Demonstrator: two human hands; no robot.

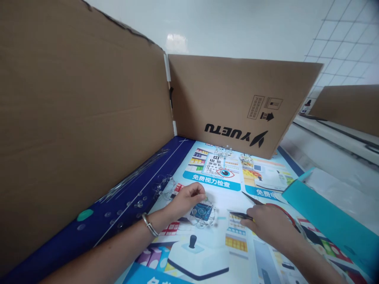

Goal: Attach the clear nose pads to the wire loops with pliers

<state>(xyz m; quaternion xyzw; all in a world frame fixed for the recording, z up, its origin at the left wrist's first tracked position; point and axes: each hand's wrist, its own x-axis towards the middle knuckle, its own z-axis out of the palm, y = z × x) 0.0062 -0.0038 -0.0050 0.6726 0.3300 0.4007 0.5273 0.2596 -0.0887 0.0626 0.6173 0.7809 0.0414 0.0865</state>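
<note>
My left hand (189, 197), wearing a metal bangle (150, 225) at the wrist, pinches the edge of a ring of thin wire with clear beads (204, 221). The ring hangs just over the printed sheet, and its fine strands are blurred. To its right, my right hand (266, 223) is closed around a pair of pliers (242, 215), whose dark jaws point left, with a yellow patch by the fingers. Just beyond that hand lie scissors with a dark pointed blade (252, 198) and a red handle (280, 207), partly covered by the hand.
Cut wires (139, 167) and loose clear beads (139, 204) lie on the blue strip at left, near a green piece (85, 215). More beaded wire (223, 151) sits at the back. Cardboard walls (231, 94) stand left and behind. A teal box (328, 213) is at right.
</note>
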